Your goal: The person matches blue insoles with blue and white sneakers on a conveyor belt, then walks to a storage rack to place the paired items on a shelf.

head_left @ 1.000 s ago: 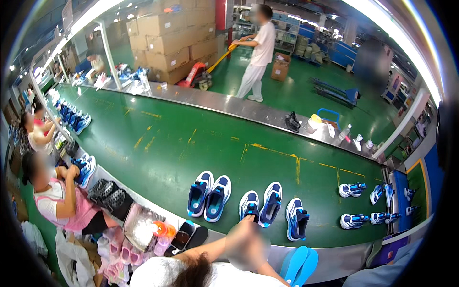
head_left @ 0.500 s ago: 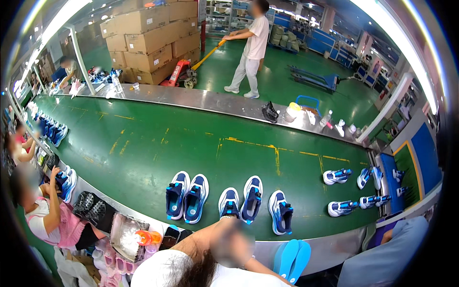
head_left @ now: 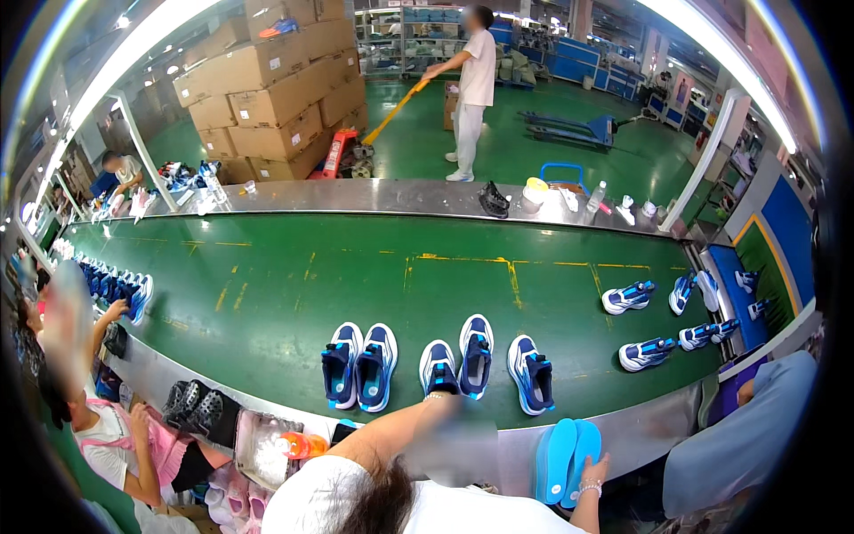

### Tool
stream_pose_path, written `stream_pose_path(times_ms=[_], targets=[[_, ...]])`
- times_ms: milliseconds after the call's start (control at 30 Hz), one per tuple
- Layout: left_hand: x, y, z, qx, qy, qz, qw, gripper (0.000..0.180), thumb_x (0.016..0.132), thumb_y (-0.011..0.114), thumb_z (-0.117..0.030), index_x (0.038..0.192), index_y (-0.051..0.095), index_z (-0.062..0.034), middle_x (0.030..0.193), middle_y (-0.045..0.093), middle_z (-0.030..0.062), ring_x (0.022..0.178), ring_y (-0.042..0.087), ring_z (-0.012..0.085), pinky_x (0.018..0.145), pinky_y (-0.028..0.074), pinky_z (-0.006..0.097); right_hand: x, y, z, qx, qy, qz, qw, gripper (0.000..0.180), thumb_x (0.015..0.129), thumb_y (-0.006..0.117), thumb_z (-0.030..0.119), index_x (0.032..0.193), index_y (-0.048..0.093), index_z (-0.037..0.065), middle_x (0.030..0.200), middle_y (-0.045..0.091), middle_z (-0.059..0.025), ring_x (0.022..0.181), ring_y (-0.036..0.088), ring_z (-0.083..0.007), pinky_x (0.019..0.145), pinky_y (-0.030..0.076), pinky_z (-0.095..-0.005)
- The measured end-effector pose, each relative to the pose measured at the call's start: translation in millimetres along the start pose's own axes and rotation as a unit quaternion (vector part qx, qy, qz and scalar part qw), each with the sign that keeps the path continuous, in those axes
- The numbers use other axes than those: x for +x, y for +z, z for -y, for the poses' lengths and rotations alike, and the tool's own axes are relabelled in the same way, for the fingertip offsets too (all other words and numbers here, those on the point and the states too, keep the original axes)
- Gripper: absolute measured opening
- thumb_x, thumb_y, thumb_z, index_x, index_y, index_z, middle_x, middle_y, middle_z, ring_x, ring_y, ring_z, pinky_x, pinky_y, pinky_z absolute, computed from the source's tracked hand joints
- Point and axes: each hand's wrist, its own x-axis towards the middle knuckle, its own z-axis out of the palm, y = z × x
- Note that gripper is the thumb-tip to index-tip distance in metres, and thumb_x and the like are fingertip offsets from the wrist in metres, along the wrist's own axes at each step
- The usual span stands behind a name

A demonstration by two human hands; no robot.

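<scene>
My right hand (head_left: 594,470) clasps two blue insoles (head_left: 559,458) at the near rim of the green belt (head_left: 294,285). My left hand (head_left: 442,402) is at a blue-and-white shoe (head_left: 438,367); it is blurred, so I cannot tell its grip. Risk: a loose hold could tip the shoe against its neighbours.

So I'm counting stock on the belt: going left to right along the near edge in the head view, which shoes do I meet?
First blue-and-white pair → second pair → single shoe → blue insoles held at the metal edge, in a hand.
</scene>
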Motion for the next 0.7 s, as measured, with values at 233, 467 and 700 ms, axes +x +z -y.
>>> stream_pose_path(times_ms=[233,467,700], targets=[[-119.1,-79.6,-29.6,-0.074,0.021,-0.209,0.975,0.035,0.077,0.043,-0.034,0.081,0.063,-0.0057,0.085,0.06,0.0132,0.092,0.052,0.0266,0.094,0.024,0.041,4.3,0.3,-22.7,0.094,-0.065,0.109,0.987,0.085,0.062,0.069,0.018,0.126,0.017,-0.001,0.114,0.043,-0.0245,0.103,0.045,-0.0354,0.088,0.036,-0.0373],[-131.5,-50.5,-39.7,-0.021,-0.112,-0.369,0.922,0.035,0.074,0.05,-0.031,0.098,0.053,-0.0053,0.099,0.053,0.0112,0.108,0.039,0.0261,0.098,0.019,0.04,-4.3,-31.6,9.1,-0.065,-0.031,0.21,0.975,0.101,0.057,0.073,0.017,0.13,0.004,0.009,0.105,0.049,-0.0226,0.095,0.05,-0.0359,0.083,0.041,-0.0388],[-117.6,-105.5,-74.7,-0.11,0.035,-0.334,0.936,0.046,0.071,0.055,-0.016,0.114,0.04,-0.0067,0.121,0.035,0.0096,0.099,0.044,0.0263,0.076,0.044,0.037,-7.6,-45.5,-6.3,-0.16,-0.039,0.135,0.977,0.094,0.063,0.068,0.026,0.131,0.005,0.013,0.099,0.052,-0.0243,0.085,0.053,-0.0341,0.077,0.042,-0.038]])
